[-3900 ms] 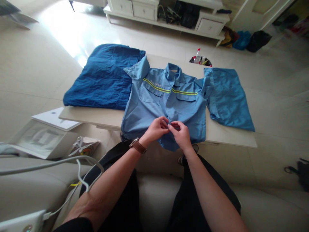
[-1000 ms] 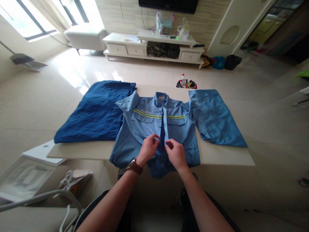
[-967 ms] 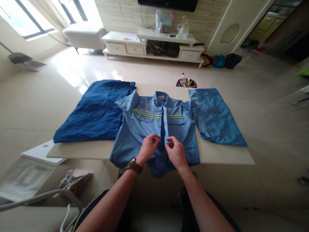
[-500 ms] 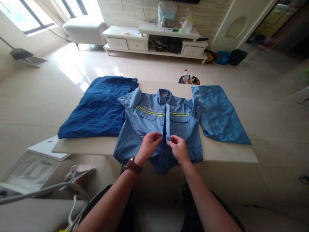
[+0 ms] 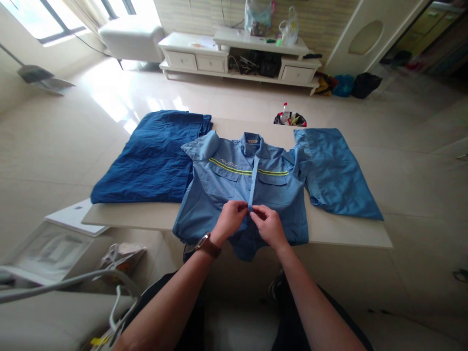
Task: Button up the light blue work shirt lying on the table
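A light blue work shirt with yellow stripes and chest pockets lies face up, its collar pointing away from me and its lower edge hanging over the near side of the table. My left hand pinches one front edge of the shirt, below the pockets. Fingers of my right hand are closed on the opposite front edge, a strip-like placket. Both sets of fingertips meet at the middle of the shirt. Any button between them is hidden. A watch with a brown strap is on my left wrist.
Folded dark blue cloth lies left of the shirt, and a lighter blue folded garment lies right. Beyond the table stands a bin with bottles. A white TV cabinet is along the wall. A clear box sits at lower left.
My hands have come together, bringing the two front edges of the shirt to meet; the dark gap between them has closed. The view has shifted slightly.
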`<action>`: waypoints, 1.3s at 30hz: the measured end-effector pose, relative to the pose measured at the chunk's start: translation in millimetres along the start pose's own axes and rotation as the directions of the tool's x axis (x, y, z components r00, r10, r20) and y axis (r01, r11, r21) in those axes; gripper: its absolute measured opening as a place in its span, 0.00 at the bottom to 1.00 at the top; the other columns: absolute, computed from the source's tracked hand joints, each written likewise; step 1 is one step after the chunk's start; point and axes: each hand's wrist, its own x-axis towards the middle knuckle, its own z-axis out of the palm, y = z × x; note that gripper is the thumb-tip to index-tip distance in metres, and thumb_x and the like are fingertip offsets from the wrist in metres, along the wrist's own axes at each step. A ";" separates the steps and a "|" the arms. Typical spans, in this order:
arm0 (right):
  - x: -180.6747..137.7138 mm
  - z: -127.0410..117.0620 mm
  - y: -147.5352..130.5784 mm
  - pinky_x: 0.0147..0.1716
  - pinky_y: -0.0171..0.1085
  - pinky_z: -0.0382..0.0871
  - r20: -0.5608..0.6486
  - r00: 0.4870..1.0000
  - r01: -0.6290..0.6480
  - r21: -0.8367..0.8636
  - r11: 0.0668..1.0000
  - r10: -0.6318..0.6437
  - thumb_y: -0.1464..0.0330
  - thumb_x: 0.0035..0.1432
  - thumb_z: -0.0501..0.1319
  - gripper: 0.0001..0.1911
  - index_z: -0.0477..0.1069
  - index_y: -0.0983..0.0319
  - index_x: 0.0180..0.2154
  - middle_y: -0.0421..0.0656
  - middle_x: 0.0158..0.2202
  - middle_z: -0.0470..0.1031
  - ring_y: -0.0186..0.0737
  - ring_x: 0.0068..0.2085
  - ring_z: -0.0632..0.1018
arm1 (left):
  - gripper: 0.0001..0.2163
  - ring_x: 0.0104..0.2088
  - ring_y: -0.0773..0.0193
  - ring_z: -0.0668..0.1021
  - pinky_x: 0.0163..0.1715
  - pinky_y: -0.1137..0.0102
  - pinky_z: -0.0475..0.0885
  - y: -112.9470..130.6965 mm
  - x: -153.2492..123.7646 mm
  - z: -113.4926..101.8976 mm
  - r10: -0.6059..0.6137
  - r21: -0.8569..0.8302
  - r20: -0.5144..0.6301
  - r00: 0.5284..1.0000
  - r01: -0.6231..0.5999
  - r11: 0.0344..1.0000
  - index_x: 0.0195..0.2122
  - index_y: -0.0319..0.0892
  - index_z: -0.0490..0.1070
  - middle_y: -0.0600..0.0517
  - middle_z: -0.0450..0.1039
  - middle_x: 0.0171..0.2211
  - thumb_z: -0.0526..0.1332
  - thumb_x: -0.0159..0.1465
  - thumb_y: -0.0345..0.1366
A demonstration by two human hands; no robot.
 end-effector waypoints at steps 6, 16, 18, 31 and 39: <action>-0.4 -4.1 -3.6 0.41 0.39 0.73 0.011 0.999 0.043 -0.066 0.997 -0.042 0.63 0.62 0.61 0.12 0.82 0.61 0.39 0.45 0.37 0.81 0.42 0.39 0.80 | 0.08 0.28 0.64 0.79 0.31 0.73 0.71 -12.2 8.0 4.2 -0.127 -0.336 0.061 0.990 0.140 0.931 0.35 0.35 0.83 0.49 0.81 0.27 0.68 0.58 0.34; 1.5 -0.7 -5.0 0.42 0.38 0.73 -0.044 0.996 0.078 -0.061 0.995 -0.081 0.64 0.64 0.60 0.11 0.80 0.60 0.38 0.45 0.39 0.78 0.42 0.40 0.79 | 0.15 0.28 0.63 0.78 0.31 0.71 0.70 -16.0 6.5 2.8 -0.077 -0.332 0.058 0.995 0.092 0.939 0.32 0.35 0.81 0.49 0.79 0.26 0.69 0.58 0.46; 3.1 0.2 -3.4 0.41 0.38 0.73 -0.042 0.995 0.089 -0.061 0.994 -0.091 0.65 0.63 0.60 0.10 0.80 0.60 0.37 0.45 0.38 0.79 0.42 0.40 0.79 | 0.15 0.28 0.63 0.78 0.31 0.71 0.70 -15.1 6.1 2.0 -0.063 -0.332 0.069 0.996 0.082 0.940 0.31 0.35 0.81 0.49 0.79 0.26 0.68 0.58 0.45; 3.0 2.1 -2.7 0.32 0.36 0.73 -0.040 0.999 0.017 -0.034 0.999 -0.018 0.64 0.62 0.60 0.10 0.78 0.60 0.37 0.44 0.37 0.77 0.39 0.31 0.78 | 0.12 0.26 0.65 0.75 0.30 0.71 0.67 -8.5 5.7 1.8 -0.050 -0.209 0.009 0.999 0.051 0.977 0.31 0.36 0.81 0.50 0.77 0.23 0.61 0.61 0.39; -0.6 4.1 -4.6 0.27 0.35 0.70 -0.076 0.997 0.005 -0.138 0.990 -0.015 0.67 0.60 0.59 0.08 0.77 0.59 0.34 0.43 0.35 0.76 0.36 0.26 0.74 | 0.12 0.28 0.65 0.74 0.30 0.72 0.66 -7.8 1.7 4.9 -0.028 -0.160 0.016 0.999 0.031 0.987 0.32 0.37 0.81 0.51 0.76 0.24 0.61 0.61 0.39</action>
